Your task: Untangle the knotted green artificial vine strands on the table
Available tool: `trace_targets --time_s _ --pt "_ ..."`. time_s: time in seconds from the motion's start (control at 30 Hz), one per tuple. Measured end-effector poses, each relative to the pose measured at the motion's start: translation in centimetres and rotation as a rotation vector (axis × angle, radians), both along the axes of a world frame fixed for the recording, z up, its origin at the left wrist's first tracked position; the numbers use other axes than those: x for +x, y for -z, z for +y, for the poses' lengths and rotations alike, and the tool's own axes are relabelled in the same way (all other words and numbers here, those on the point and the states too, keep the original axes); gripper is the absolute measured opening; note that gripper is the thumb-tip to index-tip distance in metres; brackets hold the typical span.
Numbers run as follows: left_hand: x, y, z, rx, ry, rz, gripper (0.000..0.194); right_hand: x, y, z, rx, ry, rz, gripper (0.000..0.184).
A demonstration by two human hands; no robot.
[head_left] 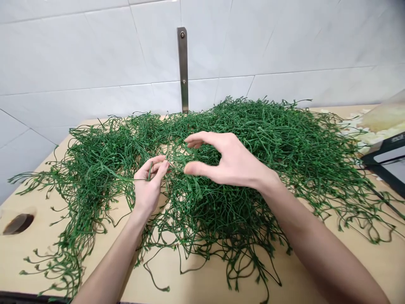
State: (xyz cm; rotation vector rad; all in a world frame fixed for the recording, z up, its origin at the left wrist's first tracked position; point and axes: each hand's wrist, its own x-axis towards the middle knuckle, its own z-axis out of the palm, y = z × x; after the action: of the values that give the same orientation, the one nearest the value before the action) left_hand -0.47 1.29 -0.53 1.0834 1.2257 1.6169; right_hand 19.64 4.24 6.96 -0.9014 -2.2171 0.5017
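Observation:
Thin green stems with small forked tips, apparently artificial, lie in a large tangled pile (268, 126) across the table. My left hand (148, 185) pinches a green stem (126, 179) between thumb and fingers, and part of it loops up over the fingers. What else may sit at the fingertips is too small to make out. Over the middle of the pile hovers my right hand (234, 160), its thumb and fingers spread apart with nothing between them. A second mass of stems (95, 152) spreads to the left of my left hand.
The pale wooden table (177, 278) has a round hole (19, 223) at its left. A metal bracket (183, 67) is fixed to the white tiled wall (79, 50) behind. At the right edge stand a black-framed object (387, 158) and white petal-like pieces (367, 145).

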Motion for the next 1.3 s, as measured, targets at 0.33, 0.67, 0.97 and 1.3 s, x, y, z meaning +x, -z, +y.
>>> trace_targets --time_s 0.33,0.67,0.97,1.3 --pt "0.3 0.1 -0.4 -0.009 0.093 0.055 0.022 0.3 0.1 0.8 -0.143 -0.024 0.167 0.013" --pt "0.1 0.2 -0.5 -0.089 0.199 0.078 0.022 0.3 0.9 1.3 0.404 0.394 0.103 0.009" --pt "0.1 -0.1 -0.5 -0.035 0.236 0.019 0.029 -0.6 -0.7 -1.1 -0.091 -0.100 -0.016 0.020" --pt "0.0 -0.7 -1.0 -0.004 0.342 0.233 0.030 -0.2 0.8 0.7 -0.245 -0.177 -0.175 0.033"
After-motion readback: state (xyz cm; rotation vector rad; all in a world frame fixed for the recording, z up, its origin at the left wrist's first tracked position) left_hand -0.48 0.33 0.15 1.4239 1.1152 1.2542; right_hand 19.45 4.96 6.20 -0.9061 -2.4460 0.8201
